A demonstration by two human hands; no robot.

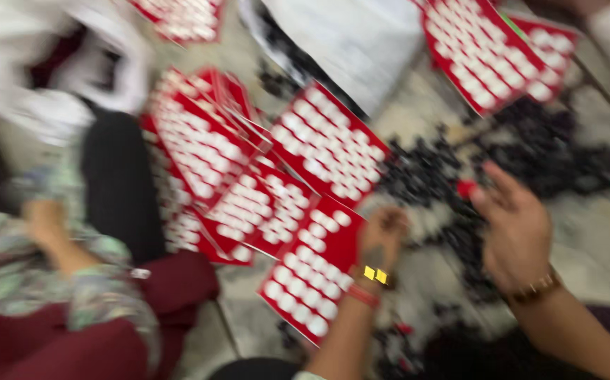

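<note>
The view is motion-blurred. My left hand (382,236) is curled, fingers down, at the right edge of a red card (312,274) covered with rows of white round spots. Whether it grips anything is too blurred to tell. A red band and a small yellow-faced piece sit on that wrist. My right hand (516,225), wearing a bracelet, hovers over a heap of small dark pieces (459,176). A small red piece (466,188) is pinched at its fingertips.
More red spotted cards (206,148) lie overlapped to the left, with others at the top right (484,49). A white sheet (354,42) lies at the top. Another person's hand (45,222) and patterned sleeve are at the left.
</note>
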